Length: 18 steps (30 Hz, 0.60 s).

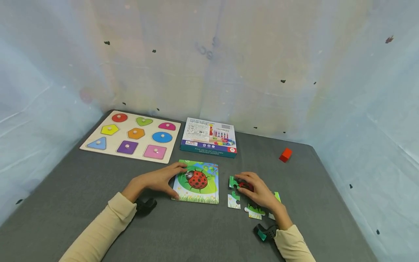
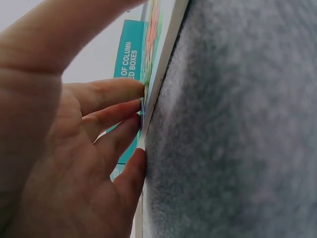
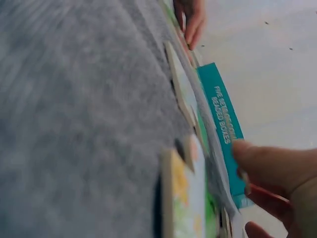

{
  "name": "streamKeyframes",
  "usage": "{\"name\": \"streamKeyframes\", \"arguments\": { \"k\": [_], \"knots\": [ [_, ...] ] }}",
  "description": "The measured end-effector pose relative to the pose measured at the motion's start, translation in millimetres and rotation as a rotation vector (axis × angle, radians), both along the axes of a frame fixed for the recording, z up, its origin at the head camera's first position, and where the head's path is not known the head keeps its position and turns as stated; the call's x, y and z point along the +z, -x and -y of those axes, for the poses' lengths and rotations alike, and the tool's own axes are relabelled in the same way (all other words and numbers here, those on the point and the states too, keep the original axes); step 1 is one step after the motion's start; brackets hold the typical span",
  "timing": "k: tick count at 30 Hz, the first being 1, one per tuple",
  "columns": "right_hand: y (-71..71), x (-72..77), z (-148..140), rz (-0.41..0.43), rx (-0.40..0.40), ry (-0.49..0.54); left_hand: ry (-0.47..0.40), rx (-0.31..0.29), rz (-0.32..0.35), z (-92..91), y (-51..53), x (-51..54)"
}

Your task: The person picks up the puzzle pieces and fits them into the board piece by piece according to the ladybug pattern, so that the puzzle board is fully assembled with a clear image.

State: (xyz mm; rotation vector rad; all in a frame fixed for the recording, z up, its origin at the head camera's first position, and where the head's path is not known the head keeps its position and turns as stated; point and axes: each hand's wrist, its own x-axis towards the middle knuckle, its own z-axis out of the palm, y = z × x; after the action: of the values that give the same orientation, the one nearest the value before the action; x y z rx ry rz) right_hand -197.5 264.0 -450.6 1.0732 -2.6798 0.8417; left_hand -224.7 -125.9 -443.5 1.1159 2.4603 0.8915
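Note:
A ladybug puzzle board point(image 1: 198, 181) lies flat on the grey table, its picture facing up. My left hand point(image 1: 162, 179) spans the board's left side, with thumb and fingers spread and their tips touching it; the left wrist view shows those fingertips along the board's thin edge. To the right, my right hand point(image 1: 260, 191) pinches a red and black puzzle piece point(image 1: 246, 185), mostly hidden beneath the fingers. Around that hand lie loose pieces: a green one point(image 1: 233, 182), a grass-and-flower corner point(image 1: 234, 201) and a green-edged piece point(image 1: 255, 211), plus others partly covered by the hand and wrist.
Behind the board lies a flat box of beaded columns point(image 1: 209, 137). A wooden shape board point(image 1: 131, 136) with knobbed pieces sits at the back left. One red block point(image 1: 286, 155) stands at the right. Pale sheeting point(image 1: 203, 72) rises behind the table.

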Motion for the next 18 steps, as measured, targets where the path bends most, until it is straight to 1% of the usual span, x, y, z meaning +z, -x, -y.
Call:
{"name": "streamKeyframes", "arguments": {
  "k": [3,9,11,14,18],
  "knots": [
    [2.9,5.6,11,0.000,0.023,0.009,-0.001,-0.003,0.004,2.0,0.5,-0.1],
    [7.6,18.6,42,-0.066,0.094,0.037,0.000,0.001,0.017,1.7,1.9,-0.7],
    [9.1,21.4,53,-0.076,0.110,0.038,-0.004,0.002,0.023,1.7,2.2,-0.8],
    [10.7,23.7,68,-0.066,0.126,0.035,-0.011,0.002,0.032,2.3,2.4,-1.4],
    [12.5,23.3,87,-0.056,0.135,0.030,-0.018,0.001,0.041,3.2,2.4,-2.7]
  ]
}}
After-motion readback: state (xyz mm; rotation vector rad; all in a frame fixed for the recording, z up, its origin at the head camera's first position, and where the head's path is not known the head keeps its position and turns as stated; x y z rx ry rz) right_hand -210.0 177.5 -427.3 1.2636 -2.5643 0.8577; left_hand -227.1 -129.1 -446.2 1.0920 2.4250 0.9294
